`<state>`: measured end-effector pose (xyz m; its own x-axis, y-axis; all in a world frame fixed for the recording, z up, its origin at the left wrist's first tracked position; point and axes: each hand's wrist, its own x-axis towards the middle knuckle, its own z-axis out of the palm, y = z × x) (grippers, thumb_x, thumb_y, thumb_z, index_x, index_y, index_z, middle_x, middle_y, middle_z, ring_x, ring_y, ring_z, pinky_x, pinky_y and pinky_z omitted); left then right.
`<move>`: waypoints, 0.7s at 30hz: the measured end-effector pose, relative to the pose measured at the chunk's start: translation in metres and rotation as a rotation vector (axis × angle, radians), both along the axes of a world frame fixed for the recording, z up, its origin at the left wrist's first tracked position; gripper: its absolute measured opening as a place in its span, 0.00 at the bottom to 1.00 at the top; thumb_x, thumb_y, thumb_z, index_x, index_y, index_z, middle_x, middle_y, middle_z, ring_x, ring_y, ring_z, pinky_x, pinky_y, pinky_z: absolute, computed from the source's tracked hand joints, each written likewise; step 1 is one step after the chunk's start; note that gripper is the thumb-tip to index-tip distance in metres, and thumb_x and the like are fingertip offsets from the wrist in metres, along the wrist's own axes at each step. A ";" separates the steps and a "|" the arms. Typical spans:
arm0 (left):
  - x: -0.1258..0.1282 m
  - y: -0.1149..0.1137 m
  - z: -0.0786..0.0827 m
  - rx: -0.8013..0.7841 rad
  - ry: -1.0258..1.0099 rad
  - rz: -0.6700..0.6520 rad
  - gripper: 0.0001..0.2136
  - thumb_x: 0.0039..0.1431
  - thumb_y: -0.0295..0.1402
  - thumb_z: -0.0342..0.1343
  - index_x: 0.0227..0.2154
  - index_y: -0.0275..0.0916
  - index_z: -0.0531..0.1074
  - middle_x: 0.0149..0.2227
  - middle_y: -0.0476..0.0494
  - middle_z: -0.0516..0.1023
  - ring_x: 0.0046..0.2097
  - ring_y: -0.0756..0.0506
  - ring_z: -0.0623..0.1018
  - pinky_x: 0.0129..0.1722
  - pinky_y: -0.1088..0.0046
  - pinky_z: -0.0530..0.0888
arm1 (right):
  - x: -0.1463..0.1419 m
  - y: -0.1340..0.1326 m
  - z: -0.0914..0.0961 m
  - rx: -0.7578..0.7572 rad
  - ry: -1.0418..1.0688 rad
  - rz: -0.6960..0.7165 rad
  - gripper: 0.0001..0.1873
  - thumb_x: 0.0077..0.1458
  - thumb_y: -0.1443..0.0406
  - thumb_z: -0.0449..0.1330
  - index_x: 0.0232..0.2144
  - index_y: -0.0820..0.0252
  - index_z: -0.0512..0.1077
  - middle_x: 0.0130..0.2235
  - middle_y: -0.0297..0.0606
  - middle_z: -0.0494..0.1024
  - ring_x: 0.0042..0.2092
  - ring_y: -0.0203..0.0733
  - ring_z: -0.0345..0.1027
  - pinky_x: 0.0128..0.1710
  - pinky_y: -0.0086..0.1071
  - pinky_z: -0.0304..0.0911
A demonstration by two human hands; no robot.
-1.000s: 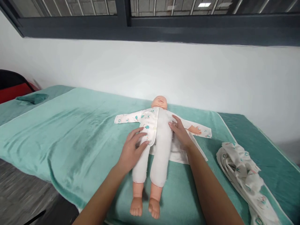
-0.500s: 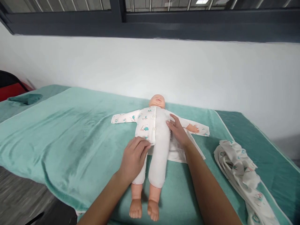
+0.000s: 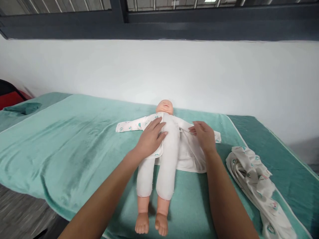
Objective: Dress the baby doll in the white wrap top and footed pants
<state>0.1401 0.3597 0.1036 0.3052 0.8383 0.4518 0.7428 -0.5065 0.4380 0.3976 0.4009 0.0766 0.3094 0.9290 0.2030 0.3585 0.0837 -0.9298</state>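
Observation:
A baby doll (image 3: 164, 159) lies on its back on a teal towel (image 3: 74, 146), head toward the wall, bare feet toward me. It wears a white printed jacket (image 3: 134, 125) that lies open on the right side. My left hand (image 3: 151, 137) rests flat on the jacket's left front panel over the doll's chest, fingers stretched out. My right hand (image 3: 203, 136) pinches the edge of the open right panel near the doll's shoulder.
A crumpled white printed garment (image 3: 254, 186) lies on the towel at the right. A darker green cover (image 3: 281, 156) shows beyond the towel's right edge. A folded green cloth (image 3: 22, 108) and a red seat (image 3: 10, 99) sit at far left. A white wall runs behind.
My left hand slid up from the jacket's lower hem to the doll's chest. My right hand left the doll's torso and moved right onto the open panel's edge.

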 end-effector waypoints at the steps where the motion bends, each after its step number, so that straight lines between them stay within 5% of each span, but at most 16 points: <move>1: 0.004 0.008 0.004 -0.026 0.049 -0.006 0.21 0.71 0.41 0.47 0.61 0.38 0.67 0.70 0.37 0.61 0.72 0.40 0.60 0.71 0.57 0.59 | 0.009 0.002 0.001 0.034 -0.024 -0.116 0.14 0.57 0.54 0.57 0.39 0.56 0.75 0.37 0.39 0.82 0.40 0.45 0.76 0.47 0.42 0.68; 4: 0.020 0.029 0.019 -0.088 0.185 -0.040 0.22 0.72 0.41 0.45 0.62 0.37 0.66 0.70 0.36 0.62 0.72 0.41 0.60 0.71 0.59 0.58 | 0.031 0.008 -0.002 0.013 -0.051 -0.368 0.12 0.50 0.59 0.60 0.37 0.57 0.73 0.45 0.43 0.80 0.49 0.49 0.72 0.54 0.45 0.63; 12: 0.085 0.055 0.055 -0.182 0.598 -0.146 0.18 0.70 0.39 0.48 0.58 0.38 0.67 0.70 0.33 0.60 0.74 0.31 0.49 0.66 0.38 0.56 | 0.036 0.021 -0.016 -0.064 0.260 -0.299 0.13 0.44 0.58 0.65 0.33 0.57 0.72 0.36 0.37 0.79 0.37 0.43 0.73 0.33 0.34 0.68; 15: 0.111 0.062 0.053 -0.199 0.651 -0.225 0.18 0.68 0.38 0.51 0.58 0.40 0.66 0.70 0.34 0.60 0.74 0.34 0.50 0.66 0.38 0.57 | 0.038 0.019 -0.010 0.022 0.369 -0.308 0.13 0.46 0.57 0.64 0.33 0.57 0.71 0.38 0.35 0.79 0.41 0.41 0.75 0.36 0.31 0.70; 21: 0.145 0.075 0.025 -0.155 0.696 -0.249 0.16 0.66 0.27 0.51 0.56 0.38 0.65 0.59 0.36 0.73 0.59 0.39 0.72 0.61 0.50 0.65 | 0.039 0.005 0.009 0.247 0.830 -0.202 0.10 0.47 0.64 0.63 0.35 0.57 0.70 0.45 0.39 0.82 0.52 0.42 0.76 0.41 0.32 0.74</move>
